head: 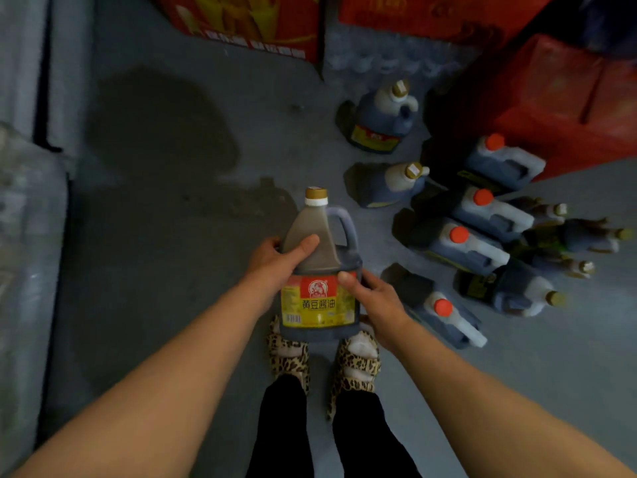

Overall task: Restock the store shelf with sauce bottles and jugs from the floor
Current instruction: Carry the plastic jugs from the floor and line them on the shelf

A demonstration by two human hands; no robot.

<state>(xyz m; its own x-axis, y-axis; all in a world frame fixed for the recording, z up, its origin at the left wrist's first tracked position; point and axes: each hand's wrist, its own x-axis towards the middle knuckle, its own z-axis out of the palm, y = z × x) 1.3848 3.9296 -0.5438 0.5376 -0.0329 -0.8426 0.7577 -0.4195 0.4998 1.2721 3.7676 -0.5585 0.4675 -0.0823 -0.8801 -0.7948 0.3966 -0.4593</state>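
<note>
I hold a dark soy sauce jug (pixel 319 270) with a gold cap and a red and yellow label in front of me, above my feet. My left hand (pixel 279 258) grips its sloped shoulder on the left. My right hand (pixel 374 298) clasps its right side by the label. On the floor to the right stand two more gold-capped jugs (pixel 382 119) (pixel 393 184). Several orange-capped jugs (pixel 482 208) stand in a row beside them. Small sauce bottles (pixel 582 236) cluster at the far right.
Red cartons (pixel 551 98) stand at the back right and a red and yellow carton (pixel 248 25) at the back. Shrink-wrapped packs (pixel 27 236) line the left edge. A dark stain (pixel 155 119) marks the grey floor. My feet in leopard slippers (pixel 324 360) are below the jug.
</note>
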